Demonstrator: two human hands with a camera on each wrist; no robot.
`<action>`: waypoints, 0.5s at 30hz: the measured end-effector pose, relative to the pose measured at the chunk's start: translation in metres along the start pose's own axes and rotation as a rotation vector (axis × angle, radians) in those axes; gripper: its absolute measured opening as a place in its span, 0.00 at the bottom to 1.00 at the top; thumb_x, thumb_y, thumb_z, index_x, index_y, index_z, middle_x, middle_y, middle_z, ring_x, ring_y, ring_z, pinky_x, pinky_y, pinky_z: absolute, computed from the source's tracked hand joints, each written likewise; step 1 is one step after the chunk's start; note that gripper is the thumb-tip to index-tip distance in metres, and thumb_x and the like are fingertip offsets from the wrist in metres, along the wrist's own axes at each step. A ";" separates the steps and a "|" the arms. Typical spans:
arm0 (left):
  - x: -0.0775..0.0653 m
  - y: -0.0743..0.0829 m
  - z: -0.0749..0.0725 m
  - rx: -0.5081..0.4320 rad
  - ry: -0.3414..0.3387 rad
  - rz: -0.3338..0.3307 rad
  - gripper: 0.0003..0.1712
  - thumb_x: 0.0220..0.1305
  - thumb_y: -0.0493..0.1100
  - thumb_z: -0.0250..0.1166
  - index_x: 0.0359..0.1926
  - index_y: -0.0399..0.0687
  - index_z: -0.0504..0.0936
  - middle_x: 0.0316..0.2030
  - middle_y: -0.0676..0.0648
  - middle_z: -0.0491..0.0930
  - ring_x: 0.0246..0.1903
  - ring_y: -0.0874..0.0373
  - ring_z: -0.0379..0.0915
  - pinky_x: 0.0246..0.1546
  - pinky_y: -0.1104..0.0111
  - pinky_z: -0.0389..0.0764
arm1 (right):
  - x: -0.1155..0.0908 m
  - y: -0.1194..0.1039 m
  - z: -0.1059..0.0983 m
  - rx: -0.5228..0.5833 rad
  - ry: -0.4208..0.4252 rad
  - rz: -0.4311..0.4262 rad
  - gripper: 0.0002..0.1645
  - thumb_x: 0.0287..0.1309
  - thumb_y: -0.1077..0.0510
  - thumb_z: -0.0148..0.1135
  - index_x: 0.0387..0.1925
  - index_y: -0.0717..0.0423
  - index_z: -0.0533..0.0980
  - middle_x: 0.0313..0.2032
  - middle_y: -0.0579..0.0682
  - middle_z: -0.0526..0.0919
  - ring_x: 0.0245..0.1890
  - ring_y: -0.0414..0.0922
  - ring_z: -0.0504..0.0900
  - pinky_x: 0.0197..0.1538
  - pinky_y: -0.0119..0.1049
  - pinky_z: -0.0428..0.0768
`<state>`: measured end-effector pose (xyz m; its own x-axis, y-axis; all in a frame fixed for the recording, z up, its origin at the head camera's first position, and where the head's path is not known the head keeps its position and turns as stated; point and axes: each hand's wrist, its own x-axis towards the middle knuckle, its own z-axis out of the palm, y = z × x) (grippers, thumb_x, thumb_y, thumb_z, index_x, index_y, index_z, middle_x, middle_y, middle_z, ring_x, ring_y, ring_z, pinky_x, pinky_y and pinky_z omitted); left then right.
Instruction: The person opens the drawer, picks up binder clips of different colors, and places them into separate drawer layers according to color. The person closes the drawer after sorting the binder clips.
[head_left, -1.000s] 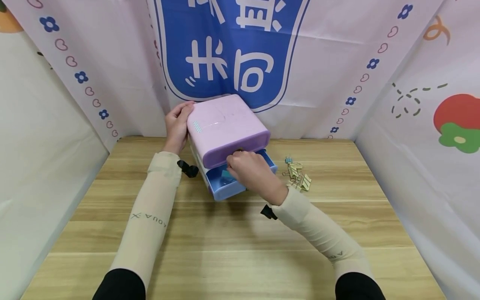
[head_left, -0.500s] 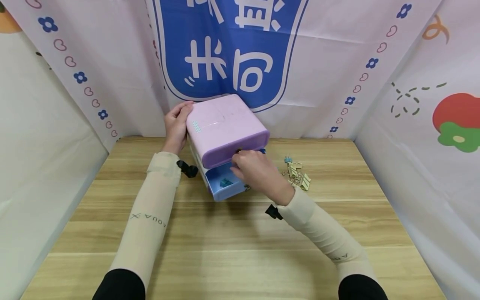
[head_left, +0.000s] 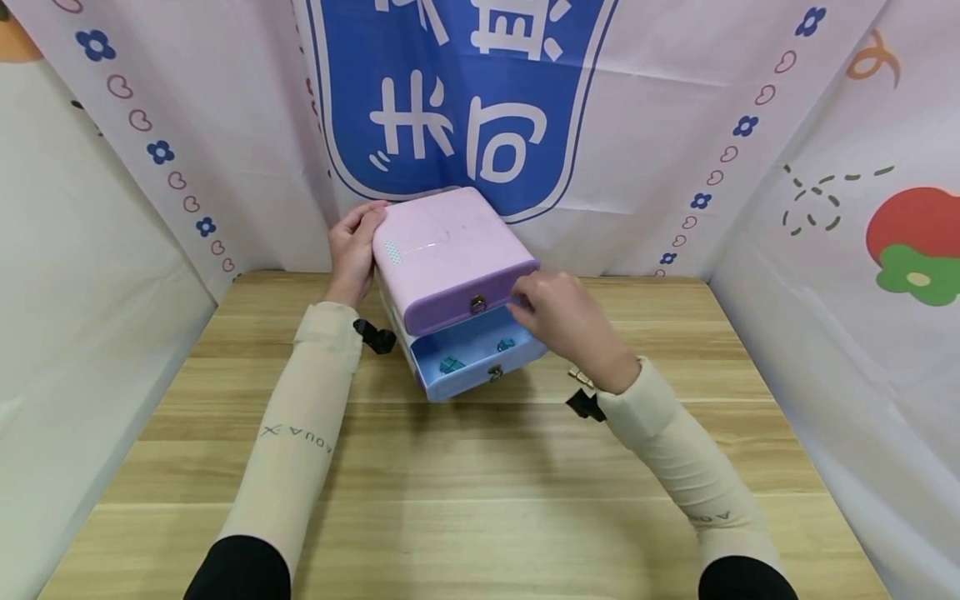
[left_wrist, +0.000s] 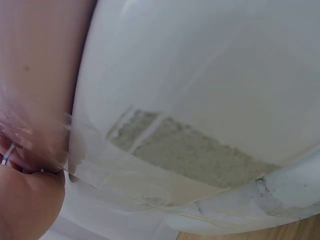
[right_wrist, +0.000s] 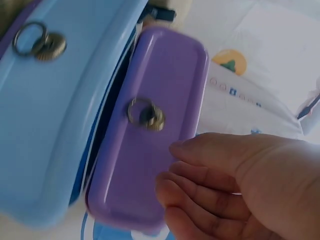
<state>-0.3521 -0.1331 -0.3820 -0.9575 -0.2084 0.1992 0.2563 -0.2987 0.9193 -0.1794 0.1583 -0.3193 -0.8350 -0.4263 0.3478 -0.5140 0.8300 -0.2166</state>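
A small drawer box with a pink top (head_left: 450, 242) stands at the back of the table, turned at an angle. My left hand (head_left: 352, 254) holds its rear left corner; its white side (left_wrist: 200, 65) fills the left wrist view. Below the purple upper drawer (right_wrist: 145, 170), which is closed, the blue drawer (head_left: 457, 385) is pulled out. Two teal binder clips (head_left: 452, 364) lie apart inside it. My right hand (head_left: 562, 321) hovers at the box's front right corner, fingers loosely curled with nothing between them. In the right wrist view, the right hand's fingertips (right_wrist: 167, 192) overlap the purple drawer front.
Gold binder clips (head_left: 581, 377) lie on the wooden table (head_left: 450, 500) to the right of the box, mostly hidden by my right hand and wrist. Each drawer front bears a metal ring pull (head_left: 477, 304). A printed cloth backdrop (head_left: 637, 108) hangs close behind the box.
My right hand has moved right, from in front of the drawers to the box's front right corner, uncovering the ring pulls and the second teal clip. The left hand and box have stayed put.
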 end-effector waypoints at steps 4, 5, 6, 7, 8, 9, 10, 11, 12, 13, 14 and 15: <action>0.000 0.001 0.000 -0.004 0.000 -0.014 0.13 0.70 0.45 0.73 0.50 0.45 0.90 0.49 0.51 0.86 0.49 0.59 0.79 0.48 0.72 0.80 | -0.001 0.014 -0.007 0.004 0.009 0.046 0.07 0.66 0.61 0.70 0.42 0.61 0.87 0.34 0.53 0.89 0.31 0.45 0.84 0.38 0.39 0.85; 0.000 0.001 0.000 -0.005 -0.001 -0.018 0.13 0.70 0.45 0.73 0.51 0.45 0.90 0.49 0.51 0.86 0.50 0.59 0.79 0.48 0.72 0.80 | -0.002 0.017 -0.007 0.003 0.013 0.057 0.07 0.66 0.62 0.70 0.42 0.61 0.87 0.34 0.53 0.90 0.31 0.46 0.84 0.38 0.40 0.85; 0.000 0.001 0.000 -0.005 -0.002 -0.022 0.13 0.70 0.45 0.73 0.51 0.45 0.90 0.50 0.51 0.86 0.50 0.59 0.79 0.49 0.72 0.80 | -0.002 0.021 -0.008 0.003 0.015 0.066 0.07 0.66 0.62 0.69 0.42 0.61 0.87 0.34 0.53 0.90 0.31 0.46 0.85 0.39 0.40 0.86; 0.000 0.001 0.000 -0.008 -0.003 -0.024 0.13 0.70 0.45 0.73 0.51 0.44 0.90 0.50 0.50 0.86 0.50 0.59 0.79 0.49 0.72 0.80 | -0.002 0.025 -0.009 0.001 0.018 0.073 0.07 0.66 0.62 0.69 0.41 0.62 0.87 0.34 0.54 0.90 0.32 0.47 0.85 0.39 0.41 0.86; 0.000 0.001 0.000 -0.008 -0.004 -0.025 0.14 0.70 0.45 0.73 0.51 0.44 0.90 0.50 0.50 0.86 0.50 0.59 0.79 0.49 0.72 0.80 | -0.002 0.030 -0.009 -0.002 0.022 0.080 0.07 0.65 0.63 0.69 0.41 0.62 0.87 0.34 0.54 0.90 0.32 0.48 0.86 0.40 0.42 0.86; 0.000 0.001 0.000 -0.008 -0.004 -0.026 0.14 0.70 0.45 0.73 0.51 0.44 0.90 0.50 0.50 0.86 0.50 0.58 0.79 0.49 0.72 0.81 | -0.003 0.034 -0.009 -0.001 0.021 0.090 0.07 0.65 0.63 0.69 0.41 0.62 0.87 0.34 0.55 0.91 0.32 0.48 0.87 0.40 0.42 0.87; -0.001 0.002 0.000 -0.008 -0.004 -0.028 0.14 0.70 0.45 0.73 0.51 0.44 0.90 0.51 0.50 0.86 0.50 0.59 0.79 0.49 0.72 0.81 | -0.003 0.038 -0.009 -0.003 0.020 0.097 0.07 0.65 0.63 0.69 0.41 0.63 0.87 0.35 0.56 0.91 0.33 0.49 0.87 0.41 0.43 0.87; -0.001 0.002 0.000 -0.005 -0.004 -0.027 0.14 0.70 0.45 0.73 0.51 0.45 0.90 0.51 0.50 0.86 0.50 0.58 0.79 0.49 0.72 0.81 | -0.003 0.043 -0.008 -0.004 0.016 0.107 0.07 0.65 0.63 0.69 0.41 0.63 0.87 0.35 0.57 0.91 0.33 0.50 0.88 0.41 0.43 0.87; -0.001 0.002 0.000 -0.002 -0.004 -0.029 0.14 0.70 0.46 0.73 0.51 0.45 0.90 0.51 0.50 0.86 0.50 0.59 0.79 0.49 0.72 0.81 | -0.003 0.046 -0.008 -0.005 0.009 0.117 0.07 0.65 0.63 0.69 0.41 0.64 0.87 0.36 0.57 0.91 0.34 0.50 0.88 0.42 0.44 0.87; -0.001 0.002 0.000 -0.001 -0.002 -0.029 0.14 0.70 0.46 0.73 0.51 0.45 0.90 0.51 0.50 0.86 0.50 0.59 0.79 0.49 0.72 0.81 | -0.004 0.050 -0.008 -0.004 0.002 0.127 0.07 0.65 0.63 0.69 0.41 0.64 0.87 0.36 0.57 0.91 0.34 0.51 0.88 0.42 0.44 0.87; -0.001 0.002 0.000 -0.001 -0.002 -0.031 0.14 0.70 0.46 0.73 0.51 0.45 0.90 0.51 0.50 0.86 0.50 0.59 0.79 0.49 0.72 0.81 | -0.004 0.054 -0.007 -0.001 -0.005 0.140 0.07 0.65 0.63 0.69 0.41 0.64 0.87 0.37 0.58 0.91 0.35 0.51 0.88 0.43 0.45 0.88; -0.001 0.002 0.000 0.001 -0.002 -0.032 0.14 0.69 0.46 0.73 0.51 0.46 0.90 0.51 0.51 0.86 0.50 0.59 0.80 0.49 0.72 0.81 | -0.004 0.058 -0.006 0.001 -0.013 0.150 0.07 0.65 0.63 0.69 0.41 0.64 0.87 0.37 0.58 0.91 0.35 0.51 0.88 0.43 0.45 0.88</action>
<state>-0.3507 -0.1337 -0.3802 -0.9655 -0.1969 0.1705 0.2255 -0.3042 0.9255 -0.2046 0.2106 -0.3273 -0.9052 -0.3018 0.2992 -0.3830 0.8845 -0.2665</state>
